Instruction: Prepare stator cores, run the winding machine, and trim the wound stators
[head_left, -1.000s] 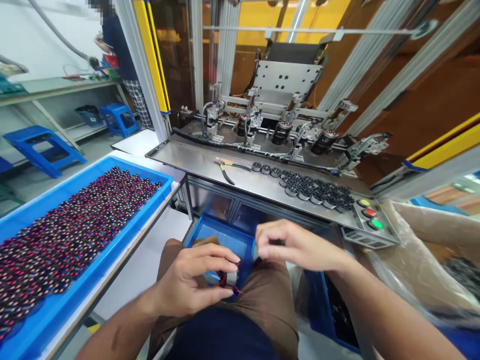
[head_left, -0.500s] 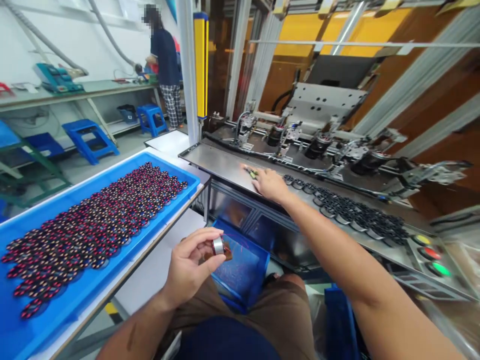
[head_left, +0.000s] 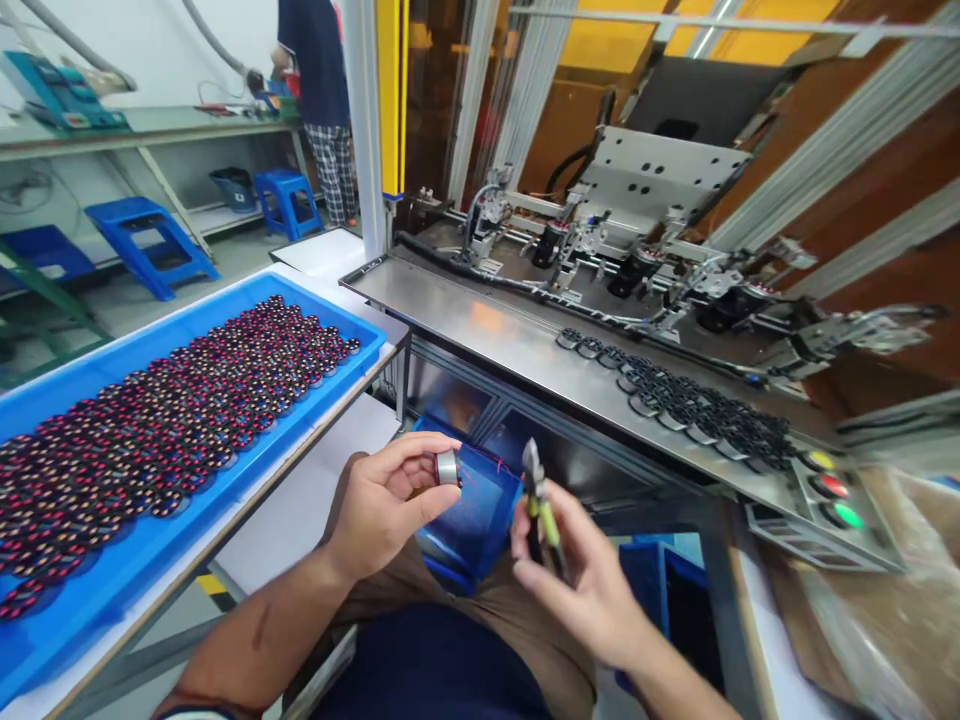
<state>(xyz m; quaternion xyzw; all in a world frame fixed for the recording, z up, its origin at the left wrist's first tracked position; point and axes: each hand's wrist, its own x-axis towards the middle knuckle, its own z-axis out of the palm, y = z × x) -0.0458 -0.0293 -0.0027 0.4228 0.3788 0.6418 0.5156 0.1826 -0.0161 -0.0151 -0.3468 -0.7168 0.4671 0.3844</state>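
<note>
Between the thumb and fingers of my left hand (head_left: 382, 500) is a small motor stator (head_left: 447, 468) with a silver metal ring, held above my lap. My right hand (head_left: 581, 570) is wrapped around a pair of cutting pliers (head_left: 541, 510) with yellow-green and black handles, its jaws pointing up and away from me. The pliers and the stator are apart. Below both hands sits a blue bin (head_left: 480, 515) with thin wire scraps in it. To my left, a large blue tray (head_left: 352, 322) carries many black round parts with red and copper-coloured spots (head_left: 217, 385).
A metal ledge (head_left: 450, 310) runs along the machine, with rows of black ring parts (head_left: 675, 400) on its right half. Clamps and black motors (head_left: 630, 270) stand behind it. A button box (head_left: 832, 487) is at the right. Another person (head_left: 319, 100) stands at the far bench.
My right hand has come back from the metal ledge to above my lap, bringing the pliers with it. The left hand still grips the stator. The view has tilted down.
</note>
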